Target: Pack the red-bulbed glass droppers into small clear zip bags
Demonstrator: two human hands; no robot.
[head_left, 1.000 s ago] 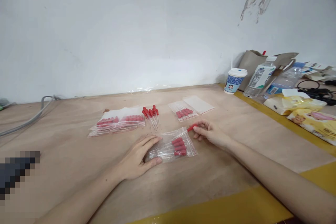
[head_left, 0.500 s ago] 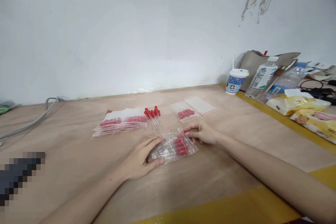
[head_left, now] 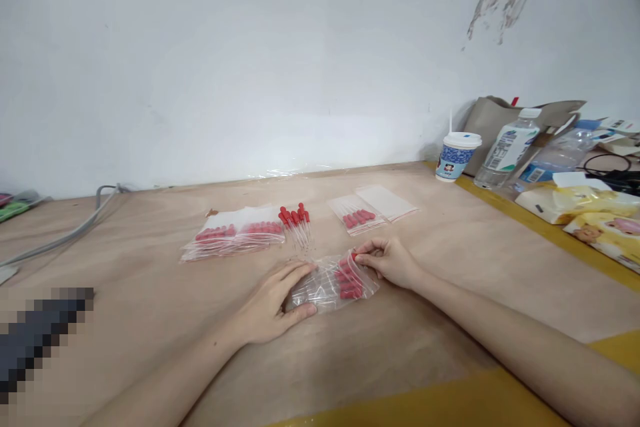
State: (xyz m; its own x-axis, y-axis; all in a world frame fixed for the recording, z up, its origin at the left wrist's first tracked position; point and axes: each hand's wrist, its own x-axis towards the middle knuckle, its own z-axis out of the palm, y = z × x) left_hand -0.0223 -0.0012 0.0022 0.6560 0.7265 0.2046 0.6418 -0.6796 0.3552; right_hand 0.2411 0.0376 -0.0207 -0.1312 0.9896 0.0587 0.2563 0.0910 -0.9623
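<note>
Cable [head_left: 75, 230] lies far left on the table [head_left: 450, 280]. Filled bags [head_left: 233, 237], then loose droppers [head_left: 297, 223]. Left hand [head_left: 275, 300] lies flat, fingers spread, pressing the bag [head_left: 333, 283] at table centre. Right hand [head_left: 390, 260] pinches the bag's open end. Cup [head_left: 456, 156] and bottle [head_left: 505, 147] stand far right.

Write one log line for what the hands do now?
left hand: flat on clear bag | right hand: pinching bag's open end | bag: red-capped droppers inside
</note>
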